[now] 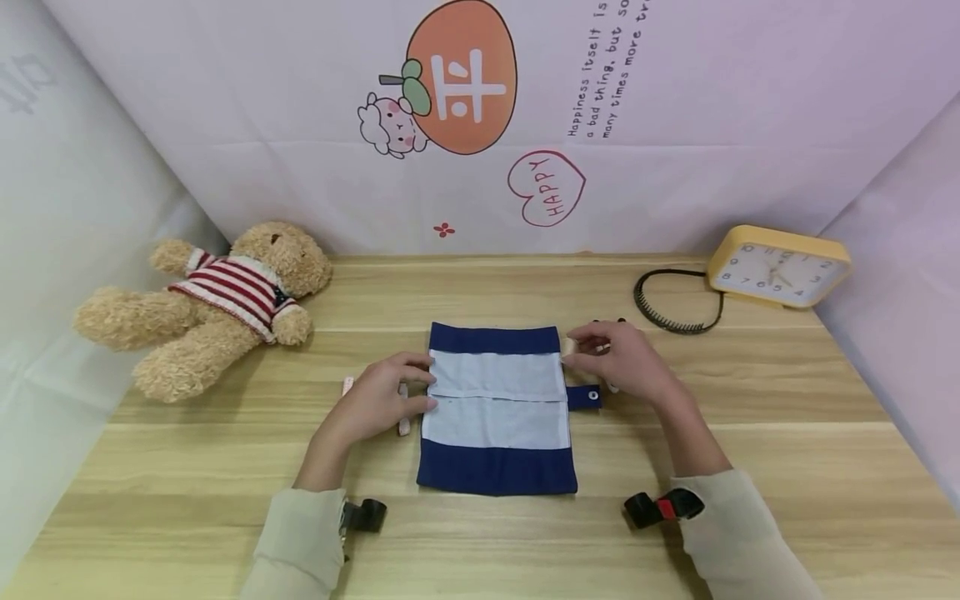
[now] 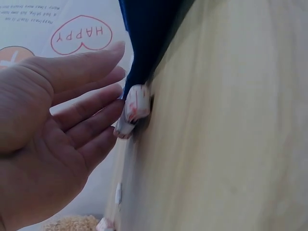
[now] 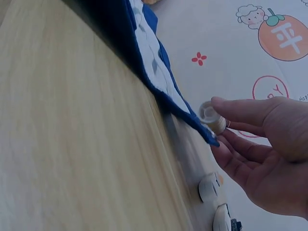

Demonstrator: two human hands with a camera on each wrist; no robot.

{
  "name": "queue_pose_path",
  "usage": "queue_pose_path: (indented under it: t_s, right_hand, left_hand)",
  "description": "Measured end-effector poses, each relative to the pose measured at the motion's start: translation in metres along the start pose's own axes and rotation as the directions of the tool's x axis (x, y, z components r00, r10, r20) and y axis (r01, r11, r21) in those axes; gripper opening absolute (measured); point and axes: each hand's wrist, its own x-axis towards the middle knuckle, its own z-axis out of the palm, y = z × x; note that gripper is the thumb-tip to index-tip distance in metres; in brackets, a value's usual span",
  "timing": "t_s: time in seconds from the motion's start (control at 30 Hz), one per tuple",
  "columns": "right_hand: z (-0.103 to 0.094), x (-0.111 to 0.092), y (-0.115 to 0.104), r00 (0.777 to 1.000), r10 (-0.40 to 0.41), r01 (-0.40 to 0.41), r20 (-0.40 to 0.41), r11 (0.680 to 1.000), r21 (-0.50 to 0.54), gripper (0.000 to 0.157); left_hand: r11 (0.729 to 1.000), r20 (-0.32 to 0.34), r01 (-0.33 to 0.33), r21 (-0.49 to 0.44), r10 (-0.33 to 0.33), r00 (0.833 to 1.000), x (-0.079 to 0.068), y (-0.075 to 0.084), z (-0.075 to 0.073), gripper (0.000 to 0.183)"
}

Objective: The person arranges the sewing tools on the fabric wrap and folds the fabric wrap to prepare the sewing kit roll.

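Note:
A navy cloth organizer (image 1: 495,471) with pale blue panels lies spread flat on the table. A snap tab (image 1: 583,397) sticks out from its right side. My left hand (image 1: 382,396) rests its fingertips at the left edge of the cloth, fingers fairly straight. Under and beside that hand lie small pale pieces with pinkish marks (image 2: 138,102). At the upper right corner, my right hand (image 1: 626,358) pinches a small cream spool (image 3: 213,118) between thumb and fingers. The spool sits right at the cloth's edge. Small white round-ended items (image 3: 209,186) lie beneath the right hand, partly hidden in the head view.
A teddy bear (image 1: 217,304) in a striped top lies at the back left. At the back right stands a yellow clock (image 1: 780,267), with a black toothed headband (image 1: 675,325) against it. A printed white backdrop (image 1: 300,100) rises behind the wooden table (image 1: 750,375).

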Motion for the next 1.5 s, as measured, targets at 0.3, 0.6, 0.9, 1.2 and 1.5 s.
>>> queue_pose_path:
  t_s: [0.3, 0.6, 0.9, 1.2, 1.5]
  right_hand:
    - [0.01, 0.007, -0.009, 0.999, -0.009, 0.005, 0.032, 0.99, 0.142, 0.038]
    - [0.021, 0.012, -0.015, 0.997, -0.047, 0.029, 0.06, 0.959, 0.281, 0.037]
    - [0.031, 0.02, -0.024, 0.995, -0.085, 0.07, 0.057, 0.972, 0.226, 0.038]
    - [0.048, 0.034, -0.046, 0.984, -0.121, 0.088, 0.135, 0.97, 0.229, 0.039]
    - [0.066, 0.047, -0.061, 0.969, -0.168, 0.113, 0.182, 0.954, 0.279, 0.037]
  left_hand:
    - [1.0, -0.001, 0.004, 0.002, -0.004, 1.0, -0.001, 0.001, 0.003, 0.025]
    - [1.0, -0.012, 0.002, 0.023, -0.002, 1.0, 0.0, 0.0, 0.007, 0.027]
    - [0.997, 0.007, 0.006, 0.082, -0.007, 1.0, 0.004, 0.005, 0.004, 0.027]
    - [0.995, 0.014, 0.02, 0.097, -0.021, 1.0, 0.007, 0.006, 0.001, 0.02]
    - [0.996, 0.005, 0.018, 0.089, -0.018, 1.0, 0.01, 0.004, 0.002, 0.011]
